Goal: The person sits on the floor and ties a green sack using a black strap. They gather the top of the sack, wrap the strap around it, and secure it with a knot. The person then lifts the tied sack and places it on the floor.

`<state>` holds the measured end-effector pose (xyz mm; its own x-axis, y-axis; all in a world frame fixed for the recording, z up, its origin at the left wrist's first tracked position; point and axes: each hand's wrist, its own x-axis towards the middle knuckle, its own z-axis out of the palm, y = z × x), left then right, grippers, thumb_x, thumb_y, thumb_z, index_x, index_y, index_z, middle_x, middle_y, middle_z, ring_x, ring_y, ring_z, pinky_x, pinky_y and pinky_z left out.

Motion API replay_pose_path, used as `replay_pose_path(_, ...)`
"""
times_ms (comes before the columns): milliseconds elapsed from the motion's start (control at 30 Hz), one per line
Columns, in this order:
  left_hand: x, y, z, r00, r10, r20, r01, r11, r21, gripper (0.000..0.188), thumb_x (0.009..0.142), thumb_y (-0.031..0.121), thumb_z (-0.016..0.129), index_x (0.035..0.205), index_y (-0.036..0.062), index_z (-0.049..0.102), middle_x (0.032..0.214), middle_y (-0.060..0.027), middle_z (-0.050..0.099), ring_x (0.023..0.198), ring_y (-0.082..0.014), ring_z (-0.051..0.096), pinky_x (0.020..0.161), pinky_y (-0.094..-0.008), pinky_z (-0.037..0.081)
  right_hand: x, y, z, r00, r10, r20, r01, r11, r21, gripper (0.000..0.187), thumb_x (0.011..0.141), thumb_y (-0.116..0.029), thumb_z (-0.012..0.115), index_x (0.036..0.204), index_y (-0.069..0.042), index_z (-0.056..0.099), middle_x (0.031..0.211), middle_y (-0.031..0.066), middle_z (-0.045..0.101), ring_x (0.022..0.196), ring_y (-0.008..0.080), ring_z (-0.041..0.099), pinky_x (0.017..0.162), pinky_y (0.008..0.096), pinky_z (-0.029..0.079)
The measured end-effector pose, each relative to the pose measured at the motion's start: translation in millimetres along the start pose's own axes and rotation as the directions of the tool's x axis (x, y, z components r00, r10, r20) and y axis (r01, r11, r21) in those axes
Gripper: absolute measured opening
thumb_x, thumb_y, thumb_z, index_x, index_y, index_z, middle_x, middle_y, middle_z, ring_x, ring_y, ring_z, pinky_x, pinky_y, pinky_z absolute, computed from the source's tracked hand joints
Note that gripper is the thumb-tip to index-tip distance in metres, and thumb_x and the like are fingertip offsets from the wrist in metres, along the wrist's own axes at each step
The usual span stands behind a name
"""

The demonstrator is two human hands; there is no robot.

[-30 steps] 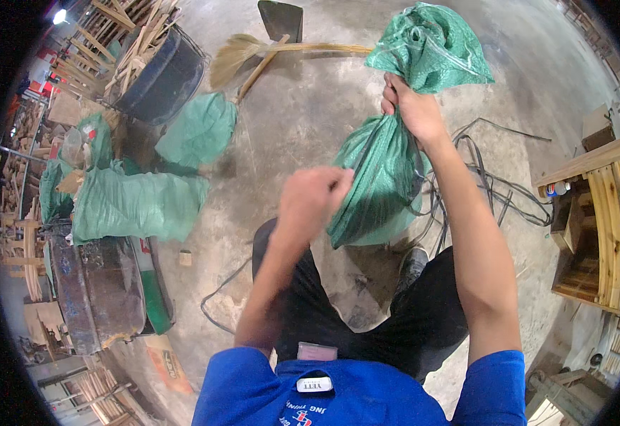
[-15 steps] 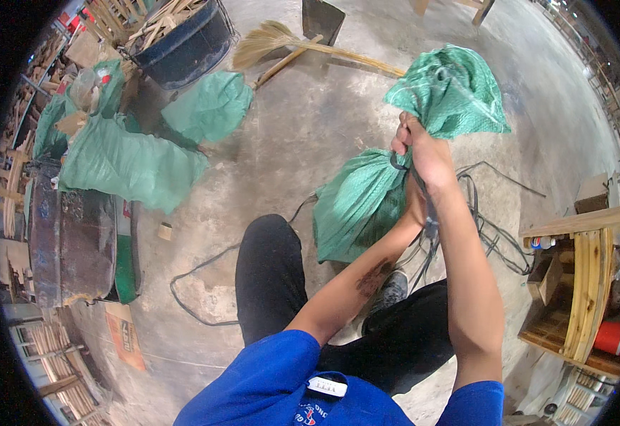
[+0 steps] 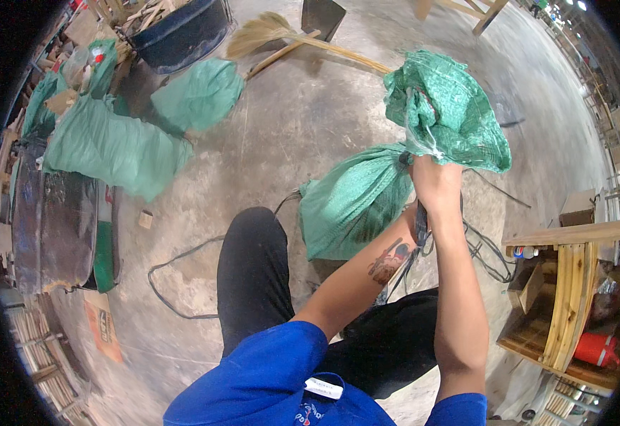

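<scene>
A green woven sack (image 3: pixel 356 206) stands on the floor before me, its neck bunched tight and its loose top (image 3: pixel 459 131) flaring out above. My right hand (image 3: pixel 437 186) is closed round the gathered neck, just below the flare; its fingers are mostly hidden. A black strap (image 3: pixel 421 226) passes by the neck and hangs down between my forearms. Most of my left hand (image 3: pixel 410 213) is behind my right wrist, close to the strap, so its fingers do not show.
Thin black cord (image 3: pixel 157 284) lies looped on the floor on both sides. Far left are more green sacks (image 3: pixel 114 153) and a dark drum (image 3: pixel 58 220). A broom (image 3: pixel 338 48) and a dustpan (image 3: pixel 322 20) lie ahead. At right stands a wooden shelf (image 3: pixel 569 305) with a red container (image 3: pixel 596 350).
My right hand has moved a little toward me, and the sack's flared top has tipped nearer and spread over it. The fingers seen before are now covered. The whole view has shifted slightly.
</scene>
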<state>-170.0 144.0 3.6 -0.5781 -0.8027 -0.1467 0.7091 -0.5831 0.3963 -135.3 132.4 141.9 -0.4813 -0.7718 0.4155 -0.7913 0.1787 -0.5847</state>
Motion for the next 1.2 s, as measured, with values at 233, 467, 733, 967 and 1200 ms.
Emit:
replay_pose_path(233, 10, 58, 39, 0.995, -0.062, -0.082, 0.088, 0.931, 0.354, 0.028, 0.103, 0.037, 0.040, 0.114, 0.0137, 0.052, 0.115, -0.0050, 0.059, 0.104, -0.0136, 0.056, 0.086, -0.0302, 0.047, 10, 9, -4, 0.997, -0.066, -0.047, 0.074, 0.978, 0.193, 0.010, 0.089, -0.003, 0.050, 0.084, 0.002, 0.057, 0.071, 0.0080, 0.056, 0.065, 0.0178, 0.053, 0.061, 0.0339, 0.044)
replay_pose_path(467, -9, 99, 40, 0.977, -0.193, 0.088, 0.134, 0.884, 0.449, 0.029, 0.104, 0.038, 0.038, 0.112, 0.0148, 0.051, 0.100, -0.0041, 0.063, 0.091, -0.0155, 0.063, 0.076, -0.0339, 0.052, 17, 20, -1, 0.972, 0.219, 0.086, -0.230, 0.815, 0.531, 0.014, 0.095, -0.006, 0.049, 0.086, 0.003, 0.055, 0.071, 0.0062, 0.053, 0.073, 0.0189, 0.058, 0.071, 0.0337, 0.047)
replay_pose_path(733, -50, 124, -6, 0.771, -0.635, 0.034, 0.505, 0.644, 0.575, 0.038, 0.105, 0.038, 0.038, 0.105, 0.0044, 0.054, 0.081, -0.0055, 0.059, 0.076, -0.0204, 0.062, 0.061, -0.0372, 0.055, 21, 14, -1, 0.922, 0.268, 0.280, -0.387, 0.687, 0.615, 0.014, 0.098, -0.013, 0.053, 0.095, 0.000, 0.054, 0.080, 0.0040, 0.051, 0.074, 0.0170, 0.056, 0.063, 0.0319, 0.045)
replay_pose_path(967, -68, 246, 0, 0.908, -0.403, 0.114, 0.030, 0.334, 0.942, 0.040, 0.102, 0.038, 0.046, 0.104, 0.0016, 0.064, 0.083, -0.0061, 0.065, 0.078, -0.0113, 0.061, 0.064, -0.0267, 0.051, 21, 16, -6, 0.908, 0.277, 0.314, -0.418, 0.602, 0.680, 0.013, 0.096, -0.011, 0.053, 0.089, -0.001, 0.055, 0.074, 0.0033, 0.052, 0.061, 0.0140, 0.048, 0.057, 0.0291, 0.039)
replay_pose_path(1200, 24, 214, 26, 0.790, -0.558, 0.254, -0.035, 0.372, 0.927, 0.034, 0.101, 0.038, 0.046, 0.105, 0.0102, 0.064, 0.099, 0.0001, 0.062, 0.085, -0.0114, 0.053, 0.076, -0.0259, 0.044, 20, 11, -1, 0.921, 0.120, 0.370, -0.304, 0.815, 0.493, 0.012, 0.099, -0.010, 0.048, 0.091, -0.002, 0.054, 0.072, 0.0017, 0.051, 0.067, 0.0111, 0.049, 0.060, 0.0264, 0.035)
